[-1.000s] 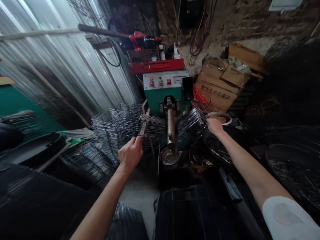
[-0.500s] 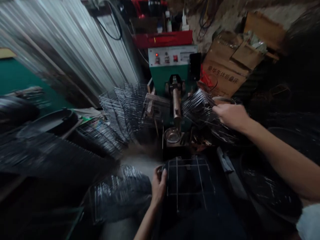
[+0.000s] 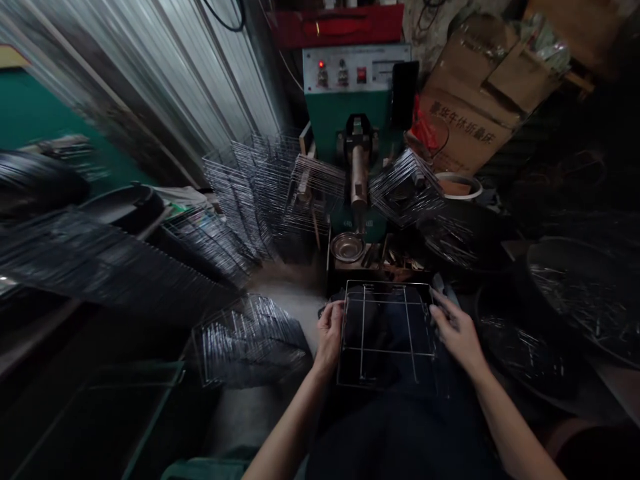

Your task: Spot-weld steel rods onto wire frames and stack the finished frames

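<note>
A thin wire rack (image 3: 387, 351) lies level above my lap, with crossing wires inside a rectangular outline. My left hand (image 3: 330, 333) grips its left edge between thumb and fingers. At the opposite side my right hand (image 3: 459, 337) has its fingers closed on the right edge, where the wires are faint against dark clothing. The upper part looks doubled, as if a second wire outline lies over the first. Ahead stands a green machine (image 3: 327, 110) with a metal arm (image 3: 359, 175) pointing towards me. Below that arm sits a small round metal dish (image 3: 347, 247).
Square wire frames (image 3: 407, 190) hang in a bunch right of the machine arm. Stacked wire racks (image 3: 245, 193) stand on the left, with another pile (image 3: 253, 343) near my left forearm. Dark basins (image 3: 585, 293) of wire pieces are on the right, below a cardboard box (image 3: 465, 123).
My right hand has come down from beside the hanging wire frames to the rack's right edge. My left hand stays on the left edge. An extra wire outline now shows. The view has tilted down.
</note>
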Tool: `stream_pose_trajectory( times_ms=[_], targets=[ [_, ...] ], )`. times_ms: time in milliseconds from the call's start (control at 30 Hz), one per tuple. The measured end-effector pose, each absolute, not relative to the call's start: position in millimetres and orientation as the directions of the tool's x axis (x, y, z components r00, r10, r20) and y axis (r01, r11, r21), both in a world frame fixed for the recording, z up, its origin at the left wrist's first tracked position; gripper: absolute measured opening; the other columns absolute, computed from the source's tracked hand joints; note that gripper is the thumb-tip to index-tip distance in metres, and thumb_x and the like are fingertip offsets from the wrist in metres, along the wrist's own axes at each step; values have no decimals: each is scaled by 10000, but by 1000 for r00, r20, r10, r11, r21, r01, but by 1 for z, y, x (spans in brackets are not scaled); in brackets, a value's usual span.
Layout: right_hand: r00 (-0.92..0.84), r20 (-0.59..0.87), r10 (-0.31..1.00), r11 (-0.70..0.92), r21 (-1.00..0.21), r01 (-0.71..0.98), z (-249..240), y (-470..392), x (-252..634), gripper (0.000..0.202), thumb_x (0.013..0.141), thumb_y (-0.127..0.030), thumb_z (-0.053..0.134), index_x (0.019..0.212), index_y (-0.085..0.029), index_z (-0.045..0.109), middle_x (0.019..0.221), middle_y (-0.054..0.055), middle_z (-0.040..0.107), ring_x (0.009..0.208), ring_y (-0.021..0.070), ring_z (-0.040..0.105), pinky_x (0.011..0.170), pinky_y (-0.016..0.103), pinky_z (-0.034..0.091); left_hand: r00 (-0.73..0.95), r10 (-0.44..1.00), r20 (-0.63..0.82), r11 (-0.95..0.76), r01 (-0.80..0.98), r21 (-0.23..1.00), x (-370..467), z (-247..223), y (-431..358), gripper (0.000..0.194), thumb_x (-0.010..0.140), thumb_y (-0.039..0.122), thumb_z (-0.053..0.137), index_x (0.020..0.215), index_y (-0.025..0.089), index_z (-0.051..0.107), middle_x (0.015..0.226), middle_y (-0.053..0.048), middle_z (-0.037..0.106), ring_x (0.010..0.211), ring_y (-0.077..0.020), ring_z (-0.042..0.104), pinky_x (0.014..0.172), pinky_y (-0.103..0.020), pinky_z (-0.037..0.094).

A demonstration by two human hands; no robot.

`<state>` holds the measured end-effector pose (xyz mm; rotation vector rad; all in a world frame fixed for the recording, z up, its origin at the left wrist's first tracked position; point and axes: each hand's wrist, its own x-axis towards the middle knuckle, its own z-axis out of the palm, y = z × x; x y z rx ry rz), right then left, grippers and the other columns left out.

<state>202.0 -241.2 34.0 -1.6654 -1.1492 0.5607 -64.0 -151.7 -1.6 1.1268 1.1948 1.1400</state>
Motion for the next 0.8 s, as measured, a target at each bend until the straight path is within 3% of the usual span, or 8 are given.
stream_pose_trajectory(
  times_ms=[100, 167, 267, 400, 533, 600, 700, 800],
  targets=[
    [421, 180, 889, -56, -870, 491, 18, -237, 200, 558, 946, -506, 517, 1392, -177, 580, 1389, 130, 606, 1280, 293, 566, 1067, 465, 459, 115, 984, -137, 152, -130, 980, -71, 2, -155, 488, 837, 603, 637, 1086, 186, 689, 739, 9, 618, 529, -71, 490, 490, -179, 397],
    [405, 182, 896, -66, -847, 527, 18, -234, 203, 580, 954, -502, 493, 1426, -169, 544, 1420, 133, 578, 1319, 296, 533, 1104, 480, 422, 125, 987, -104, 111, -53, 992, -75, 0, -155, 488, 795, 522, 719, 1153, 191, 692, 792, -4, 665, 602, -93, 564, 574, -202, 466],
    [385, 130, 914, -98, -850, 518, 18, -235, 209, 610, 953, -514, 469, 1441, -153, 528, 1347, 146, 633, 1236, 310, 603, 1039, 490, 489, 137, 988, -78, 64, 106, 992, -79, -5, -152, 493, 799, 435, 719, 1229, 195, 687, 992, -60, 742, 830, -179, 675, 773, -290, 541],
    [318, 58, 946, -121, -849, 514, 13, -248, 208, 568, 956, -493, 470, 1426, -185, 554, 1178, 116, 729, 1108, 308, 681, 920, 469, 576, 179, 982, -66, 38, 157, 987, -82, -8, -152, 465, 840, 395, 669, 1262, 200, 675, 1268, -93, 698, 1180, -264, 630, 1028, -392, 483],
    [292, 144, 945, -66, -794, 604, 6, -263, 201, 530, 970, -428, 464, 1443, -198, 534, 1411, 109, 588, 1294, 290, 564, 1087, 477, 460, 212, 966, -151, 133, 101, 986, -83, -6, -158, 580, 803, 420, 717, 1329, 194, 621, 1214, -90, 725, 1073, -254, 691, 989, -399, 525],
    [292, 162, 943, -58, -782, 621, 2, -267, 196, 511, 975, -408, 448, 1426, -191, 555, 1408, 109, 591, 1299, 280, 562, 1099, 462, 451, 213, 963, -166, 154, 71, 985, -82, -7, -162, 600, 799, 438, 723, 1336, 197, 612, 1186, -81, 737, 1046, -247, 703, 972, -392, 540],
    [332, 144, 932, -100, -779, 620, -3, -264, 192, 491, 971, -398, 438, 1394, -203, 589, 1249, 96, 702, 1124, 272, 680, 967, 413, 548, 171, 975, -144, 133, 75, 988, -78, -13, -165, 529, 822, 446, 699, 1288, 200, 651, 1213, -82, 727, 1152, -261, 664, 1045, -410, 495],
    [378, 123, 918, -151, -771, 619, 1, -251, 194, 492, 978, -403, 408, 1379, -194, 601, 900, 59, 770, 753, 229, 727, 719, 339, 588, 106, 986, -125, 112, 119, 987, -72, -20, -162, 448, 867, 416, 640, 1258, 200, 673, 1287, -91, 690, 1257, -260, 598, 1119, -424, 421]
  ],
)
